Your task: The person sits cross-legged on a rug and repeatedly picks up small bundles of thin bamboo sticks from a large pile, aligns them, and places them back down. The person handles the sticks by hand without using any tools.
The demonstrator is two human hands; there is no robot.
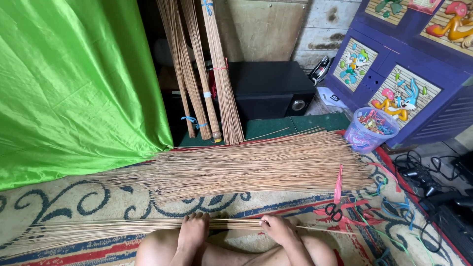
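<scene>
A thin bundle of sticks (123, 227) is laid crosswise on the rug (59, 202), its long axis running left to right, and is clasped by both grips, left hand (193, 227) and right hand (276, 227), near its right end.

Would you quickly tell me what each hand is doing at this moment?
Left hand: fingers curled down over the thin bundle of sticks on the carpet.
Right hand: closed, gripping the same bundle.
</scene>
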